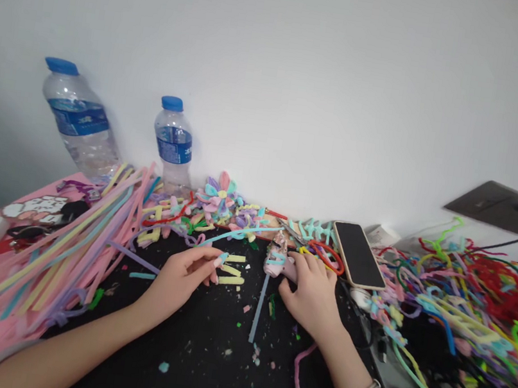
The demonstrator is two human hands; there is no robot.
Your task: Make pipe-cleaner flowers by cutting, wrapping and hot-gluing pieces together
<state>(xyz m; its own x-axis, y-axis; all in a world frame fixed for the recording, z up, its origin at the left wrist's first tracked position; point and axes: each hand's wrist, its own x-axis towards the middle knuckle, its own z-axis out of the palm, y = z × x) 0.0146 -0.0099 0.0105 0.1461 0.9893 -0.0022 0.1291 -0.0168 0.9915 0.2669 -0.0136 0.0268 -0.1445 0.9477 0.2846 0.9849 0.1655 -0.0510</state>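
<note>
My left hand (185, 279) is pinched closed, with a small light-blue pipe cleaner piece (223, 258) at its fingertips. Short yellow pipe cleaner pieces (230, 280) lie beside those fingertips on the black mat (197, 347). My right hand (315, 293) is curled round the handle of a pale pink glue gun (277, 261), which rests on the mat with its stained nozzle end toward the wall. A translucent glue stick (258, 310) sticks out of the gun's back, toward me. My fingers partly hide the handle.
Long pastel pipe cleaners (86, 239) lie at left, near two water bottles (174, 142) by the wall. Behind my hands sit a pipe cleaner flower (221, 193) and scissors (290, 230). A phone (359, 256) and tangled colourful pipe cleaners (478, 317) are at right.
</note>
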